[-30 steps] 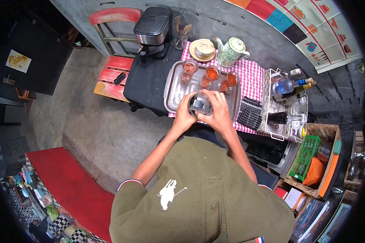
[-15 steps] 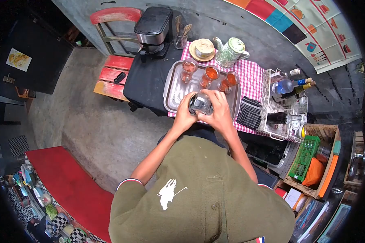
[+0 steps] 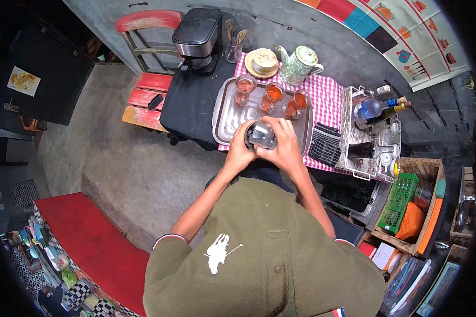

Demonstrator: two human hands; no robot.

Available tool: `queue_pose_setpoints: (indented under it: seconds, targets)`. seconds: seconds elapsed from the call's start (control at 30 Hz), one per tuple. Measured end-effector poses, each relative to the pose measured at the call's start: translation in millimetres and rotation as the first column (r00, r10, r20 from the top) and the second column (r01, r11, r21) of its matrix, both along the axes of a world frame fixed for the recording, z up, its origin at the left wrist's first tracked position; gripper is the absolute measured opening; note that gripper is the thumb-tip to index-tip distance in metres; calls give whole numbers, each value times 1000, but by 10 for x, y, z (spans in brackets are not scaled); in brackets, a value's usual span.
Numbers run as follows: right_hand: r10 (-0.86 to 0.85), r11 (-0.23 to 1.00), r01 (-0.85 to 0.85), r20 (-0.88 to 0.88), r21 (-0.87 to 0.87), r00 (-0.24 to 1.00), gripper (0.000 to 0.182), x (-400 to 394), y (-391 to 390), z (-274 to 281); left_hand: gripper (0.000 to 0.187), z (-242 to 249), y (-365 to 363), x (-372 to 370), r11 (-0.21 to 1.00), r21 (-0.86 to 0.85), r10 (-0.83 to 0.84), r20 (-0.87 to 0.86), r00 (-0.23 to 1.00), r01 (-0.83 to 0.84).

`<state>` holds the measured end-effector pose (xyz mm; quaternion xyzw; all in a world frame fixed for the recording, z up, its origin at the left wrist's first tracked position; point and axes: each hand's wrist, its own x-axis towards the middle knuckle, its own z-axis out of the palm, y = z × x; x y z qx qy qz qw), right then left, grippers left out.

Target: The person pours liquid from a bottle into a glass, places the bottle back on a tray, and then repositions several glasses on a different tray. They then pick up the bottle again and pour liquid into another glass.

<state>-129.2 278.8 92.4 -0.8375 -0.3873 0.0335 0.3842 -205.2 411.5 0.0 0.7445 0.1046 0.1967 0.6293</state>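
Observation:
Between my two hands, over the near edge of a metal tray, is a clear rounded glass jar with a dark part on its left side. My left hand is wrapped round the jar's left side. On the opposite side, my right hand closes over it with the fingers on top. What the jar contains is hard to make out. Three glass mugs of reddish drink stand on the tray beyond my hands: a left mug, a middle mug and a right mug.
Behind the tray stand a lidded cup on a saucer and a green enamel teapot. A coffee maker is at the left. To the right are a dark folded cloth and a wire rack of bottles.
The view has shifted very slightly. Both hands stay on the jar, with hardly any visible movement.

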Motion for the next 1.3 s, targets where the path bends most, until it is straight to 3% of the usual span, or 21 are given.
queue_pose_setpoints:
  seconds: [1.3]
  targets:
    - [0,1000,1,-58,21,998,63,169,32,27,73,-23,11,142,1000,21,6,-20,1000,-6]
